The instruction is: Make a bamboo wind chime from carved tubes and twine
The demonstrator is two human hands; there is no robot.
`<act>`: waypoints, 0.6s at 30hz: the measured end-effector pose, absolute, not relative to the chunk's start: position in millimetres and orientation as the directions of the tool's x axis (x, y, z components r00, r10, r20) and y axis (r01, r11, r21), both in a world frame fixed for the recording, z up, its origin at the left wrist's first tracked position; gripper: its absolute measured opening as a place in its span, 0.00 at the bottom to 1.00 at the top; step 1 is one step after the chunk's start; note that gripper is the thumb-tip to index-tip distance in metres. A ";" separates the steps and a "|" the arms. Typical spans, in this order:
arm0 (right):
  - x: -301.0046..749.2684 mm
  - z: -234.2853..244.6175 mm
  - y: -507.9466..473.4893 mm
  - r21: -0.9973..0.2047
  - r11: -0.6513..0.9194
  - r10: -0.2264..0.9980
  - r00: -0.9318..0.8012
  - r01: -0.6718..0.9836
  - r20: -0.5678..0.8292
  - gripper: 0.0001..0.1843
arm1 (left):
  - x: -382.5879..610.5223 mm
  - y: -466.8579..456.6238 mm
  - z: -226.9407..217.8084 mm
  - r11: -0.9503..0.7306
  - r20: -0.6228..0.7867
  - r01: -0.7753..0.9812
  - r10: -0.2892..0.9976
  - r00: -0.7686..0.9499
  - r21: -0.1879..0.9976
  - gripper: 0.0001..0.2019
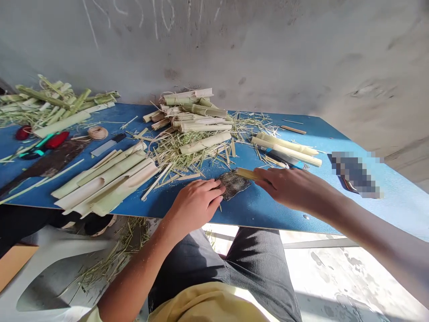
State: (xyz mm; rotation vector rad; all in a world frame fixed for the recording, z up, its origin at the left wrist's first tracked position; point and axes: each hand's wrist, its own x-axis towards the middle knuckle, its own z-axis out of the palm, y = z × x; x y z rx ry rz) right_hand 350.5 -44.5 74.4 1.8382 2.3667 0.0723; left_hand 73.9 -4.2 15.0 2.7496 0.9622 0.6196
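Left hand (197,203): pressed flattened fingers on the sandpaper (231,187)'s left edge.
Right hand (284,184): gripped a bamboo strip (246,174), its end over the sandpaper.
Sandpaper: lay on the blue table (264,213), near its front edge.

- Here's sandpaper (234,185), near the surface (264,212)'s front edge
- Bamboo pile (201,125) behind it, slightly left
- Bamboo halves (110,179), further left!
- Pixelated device (357,174), over right!

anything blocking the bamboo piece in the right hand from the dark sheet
Nothing visible: the bamboo piece in the right hand overlaps the dark sheet at its upper right, and the left hand rests on its left side.
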 end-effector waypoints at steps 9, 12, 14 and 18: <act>358.3 93.9 -54.5 0.058 0.218 0.973 -0.221 0.974 0.060 0.29 | 78.1 -5.7 20.1 -0.802 0.272 0.575 0.597 0.755 0.162 0.22; 352.8 86.8 -57.3 -0.059 0.258 0.962 -0.262 0.964 -0.070 0.28 | 78.5 -5.3 22.1 -0.806 0.250 0.574 0.592 0.766 0.146 0.22; 348.6 78.8 -58.4 -0.029 0.184 0.975 -0.187 0.982 -0.124 0.28 | 79.0 -5.2 23.1 -0.801 0.257 0.578 0.599 0.759 0.157 0.22; 348.2 72.5 -52.3 0.000 0.276 0.948 -0.272 0.961 -0.162 0.27 | 79.8 -5.2 23.7 -0.799 0.264 0.580 0.601 0.754 0.162 0.21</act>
